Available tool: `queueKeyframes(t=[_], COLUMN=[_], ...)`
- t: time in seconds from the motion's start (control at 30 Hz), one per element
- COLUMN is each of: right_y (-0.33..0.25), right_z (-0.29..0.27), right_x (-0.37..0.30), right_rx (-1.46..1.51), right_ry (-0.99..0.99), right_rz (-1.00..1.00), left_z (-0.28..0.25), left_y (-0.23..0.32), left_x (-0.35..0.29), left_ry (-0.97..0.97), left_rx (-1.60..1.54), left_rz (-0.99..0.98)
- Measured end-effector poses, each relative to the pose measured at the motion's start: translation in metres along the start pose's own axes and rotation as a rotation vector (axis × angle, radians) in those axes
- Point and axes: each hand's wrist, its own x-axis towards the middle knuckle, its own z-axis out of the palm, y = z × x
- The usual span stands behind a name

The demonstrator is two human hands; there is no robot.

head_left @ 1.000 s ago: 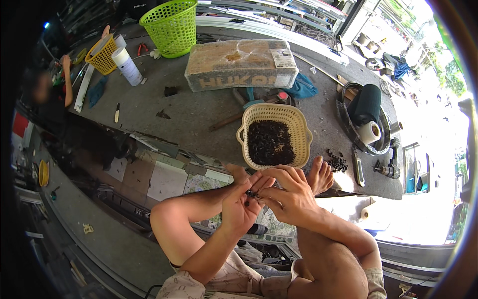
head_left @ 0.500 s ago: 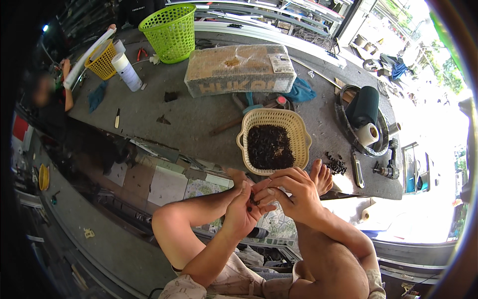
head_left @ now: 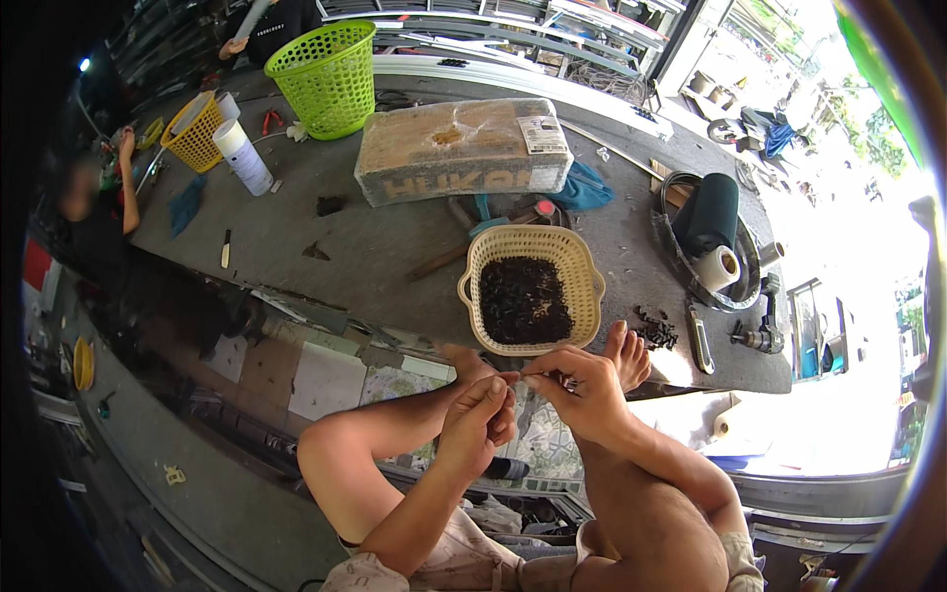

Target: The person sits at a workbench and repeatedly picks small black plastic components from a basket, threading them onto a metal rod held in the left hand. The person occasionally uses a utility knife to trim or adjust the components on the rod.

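Observation:
My left hand [head_left: 475, 422] is closed, fingers curled into the palm, where small black pieces lay a moment earlier; the fingers hide them now. Its thumb and forefinger tips meet those of my right hand [head_left: 582, 391], which is pinched closed. Whatever sits between the fingertips is too small to make out. Just beyond both hands stands a cream plastic basket [head_left: 584, 286] with two handles, its bottom covered by a heap of small black pieces [head_left: 523, 296]. More black pieces [head_left: 657, 330] lie loose on the grey worktable [head_left: 370, 281], beside my bare foot [head_left: 625, 357].
Behind the basket are a hammer [head_left: 543, 210] and a wrapped cardboard box [head_left: 464, 148]. A green basket [head_left: 326, 84] and a spray can [head_left: 243, 158] stand further left. A utility knife [head_left: 699, 337] and a drill [head_left: 764, 331] lie right. A co-worker [head_left: 94, 202] is at far left.
My left hand has curled from an open palm showing black pieces into a closed grip. My right hand's fingers have drawn back from that palm into a pinch at the left fingertips.

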Motion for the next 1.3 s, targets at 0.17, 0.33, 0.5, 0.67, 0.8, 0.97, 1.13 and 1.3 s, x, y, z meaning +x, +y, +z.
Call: queueKeyframes(t=[0.17, 0.33, 0.5, 0.67, 0.8, 0.97, 1.13, 1.3], right_y=[0.005, 0.005, 0.004, 0.004, 0.004, 0.003, 0.005, 0.01], right_z=[-0.001, 0.0, -0.002, -0.004, -0.005, -0.006, -0.008, -0.008], right_x=[-0.001, -0.003, -0.003, -0.005, -0.004, -0.004, -0.007, -0.006], right_rx=[0.029, 0.077, 0.144, 0.129, 0.159, 0.182, 0.151, 0.148], right_ry=[-0.03, -0.042, -0.068, -0.073, -0.087, -0.1, -0.097, -0.073], right_rz=[0.135, 0.185, 0.17, 0.101, 0.112, 0.165, 0.164, 0.09], left_z=[0.004, 0.01, 0.007, 0.002, 0.0, -0.002, -0.003, -0.001], left_y=[0.003, 0.0, -0.007, -0.012, -0.013, -0.015, -0.022, -0.025], left_x=[-0.002, -0.003, 0.001, 0.002, 0.002, 0.003, 0.003, 0.005], left_ry=[-0.015, -0.067, -0.082, -0.086, -0.097, -0.094, -0.029, 0.026], left_rx=[-0.028, -0.013, 0.025, 0.037, 0.091, 0.112, 0.141, 0.115], left_rz=[0.0, 0.02, 0.081, 0.152, 0.178, 0.186, 0.188, 0.185])
